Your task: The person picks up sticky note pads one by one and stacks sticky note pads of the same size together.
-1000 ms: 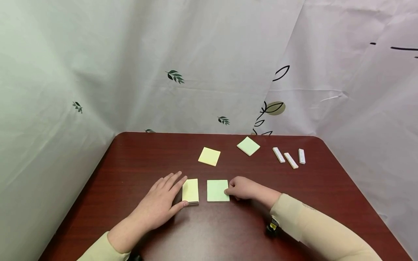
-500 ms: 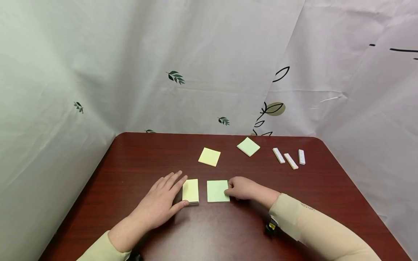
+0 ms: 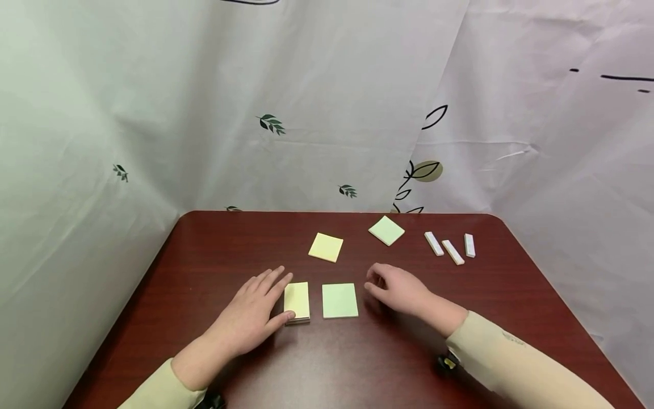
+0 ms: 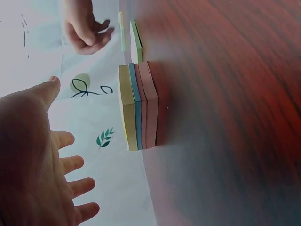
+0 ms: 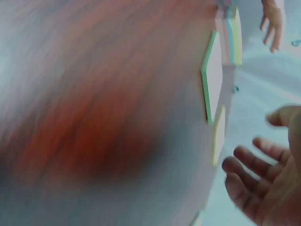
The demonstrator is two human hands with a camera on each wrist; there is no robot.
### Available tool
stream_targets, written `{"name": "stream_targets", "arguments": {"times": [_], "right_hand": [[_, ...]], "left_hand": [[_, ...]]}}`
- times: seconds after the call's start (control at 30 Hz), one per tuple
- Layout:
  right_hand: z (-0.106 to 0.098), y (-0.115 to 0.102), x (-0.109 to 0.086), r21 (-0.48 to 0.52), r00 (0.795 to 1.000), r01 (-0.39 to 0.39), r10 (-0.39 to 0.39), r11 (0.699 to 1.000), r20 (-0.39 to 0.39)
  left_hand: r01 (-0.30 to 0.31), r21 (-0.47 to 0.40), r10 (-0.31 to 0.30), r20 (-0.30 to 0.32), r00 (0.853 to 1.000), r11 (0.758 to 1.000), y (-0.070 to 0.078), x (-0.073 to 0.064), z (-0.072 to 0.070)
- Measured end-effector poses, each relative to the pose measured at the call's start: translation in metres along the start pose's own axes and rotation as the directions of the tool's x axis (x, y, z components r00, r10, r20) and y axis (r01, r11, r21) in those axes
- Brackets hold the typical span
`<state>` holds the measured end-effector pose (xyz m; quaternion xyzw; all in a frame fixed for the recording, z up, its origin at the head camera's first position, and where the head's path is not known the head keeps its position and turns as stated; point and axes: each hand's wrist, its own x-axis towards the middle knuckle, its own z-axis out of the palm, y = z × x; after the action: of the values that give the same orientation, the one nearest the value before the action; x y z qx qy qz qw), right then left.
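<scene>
My left hand (image 3: 247, 318) hovers with straight, spread fingers at the left side of a stack of sticky note pads (image 3: 297, 300). From the side, the left wrist view shows that stack's layers: a yellow pad (image 4: 126, 108) on top, a blue pad (image 4: 136, 108) under it and pink (image 4: 149, 106) at the bottom. A square pale green sticky note pad (image 3: 340, 300) lies flat just right of the stack. To the right of this green pad, my right hand (image 3: 403, 288) is apart from it, fingers loosely bent and holding nothing, as the right wrist view also shows.
Farther back lie a yellow sticky note pad (image 3: 326, 247) and another green pad (image 3: 386, 230), turned cornerwise. Three small white bars (image 3: 434, 243) lie at the back right. A patterned white curtain (image 3: 306, 102) hangs behind the dark red table (image 3: 230, 244).
My right hand has let go of the near green pad's right edge and drawn away to the right, its fingers loosening. The left hand stays beside the stack.
</scene>
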<state>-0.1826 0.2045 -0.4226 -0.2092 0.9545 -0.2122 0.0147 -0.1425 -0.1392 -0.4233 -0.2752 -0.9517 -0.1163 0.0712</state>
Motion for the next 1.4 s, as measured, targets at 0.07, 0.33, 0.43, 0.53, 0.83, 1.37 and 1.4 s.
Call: {"name": "stream_targets", "arguments": {"times": [0.07, 0.33, 0.43, 0.53, 0.83, 1.37, 1.4], "right_hand": [[-0.007, 0.006, -0.007, -0.039, 0.996, 0.085, -0.086, 0.996, -0.01], [-0.024, 0.032, -0.035, -0.222, 0.977, 0.178, -0.198, 0.959, -0.073], [-0.026, 0.039, -0.041, -0.264, 0.98, 0.151, -0.179, 0.953, -0.089], [-0.027, 0.043, -0.043, -0.285, 0.979, 0.153, -0.184, 0.946, -0.086], [-0.025, 0.044, -0.048, -0.292, 0.974, 0.18, -0.212, 0.939, -0.083], [-0.018, 0.038, -0.051, -0.256, 0.973, 0.193, -0.218, 0.947, -0.072], [-0.017, 0.038, -0.051, -0.257, 0.972, 0.196, -0.222, 0.946, -0.075]], "left_hand": [[0.001, -0.002, -0.001, 0.003, 1.0, 1.0, -0.001, 0.001, 0.0], [0.005, 0.014, -0.005, 0.006, 1.0, 1.0, -0.004, 0.001, 0.001], [0.005, 0.008, -0.005, 0.007, 1.0, 1.0, -0.004, 0.002, 0.001], [-0.001, 0.005, 0.001, 0.008, 1.0, 1.0, -0.003, 0.004, 0.002], [-0.046, -0.02, 0.047, 0.082, 0.995, 0.999, 0.008, 0.03, 0.007], [-0.018, 0.024, 0.009, 0.329, 0.944, 1.0, 0.029, 0.072, 0.028], [-0.02, 0.028, 0.009, 0.332, 0.943, 0.999, 0.029, 0.073, 0.029]]}}
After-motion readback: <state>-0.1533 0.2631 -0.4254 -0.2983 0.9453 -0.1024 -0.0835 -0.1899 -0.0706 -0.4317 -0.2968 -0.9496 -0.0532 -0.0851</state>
